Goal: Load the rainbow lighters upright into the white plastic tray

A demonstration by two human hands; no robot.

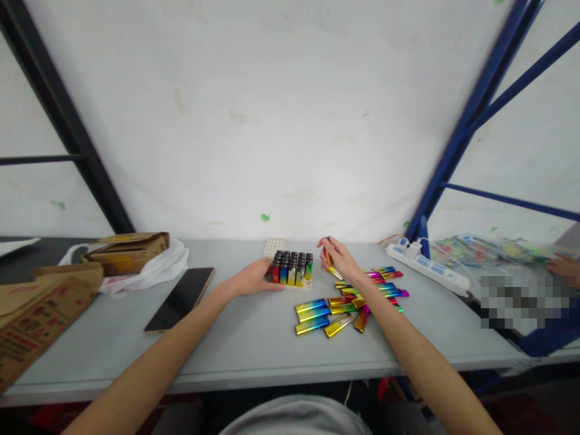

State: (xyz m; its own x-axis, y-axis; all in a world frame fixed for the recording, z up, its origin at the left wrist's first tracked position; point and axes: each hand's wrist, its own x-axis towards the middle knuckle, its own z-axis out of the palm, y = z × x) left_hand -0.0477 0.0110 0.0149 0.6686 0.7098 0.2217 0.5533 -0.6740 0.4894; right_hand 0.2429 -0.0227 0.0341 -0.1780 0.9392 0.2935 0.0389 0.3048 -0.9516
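A small white tray (308, 284) holds several rows of upright lighters (292, 269) with black tops and shiny red, blue, yellow and green bodies. My left hand (256, 277) grips the tray's left side, thumb along the front and fingers toward the back. To the right of the tray, just above the table, my right hand (338, 257) has its fingers closed on a slim yellow lighter (328, 258), partly hidden by the fingers. Below and beside that hand lies a loose pile of metallic rainbow-coloured lighters (312, 310), some of them behind my right forearm.
Behind the tray lies a white holed tray (274, 246). A dark phone-like slab (181, 300), a white plastic bag (176, 260) and cardboard boxes (49, 308) are on the left. At right are a power strip (428, 266), a blue frame (457, 139) and another person's hand (564, 267).
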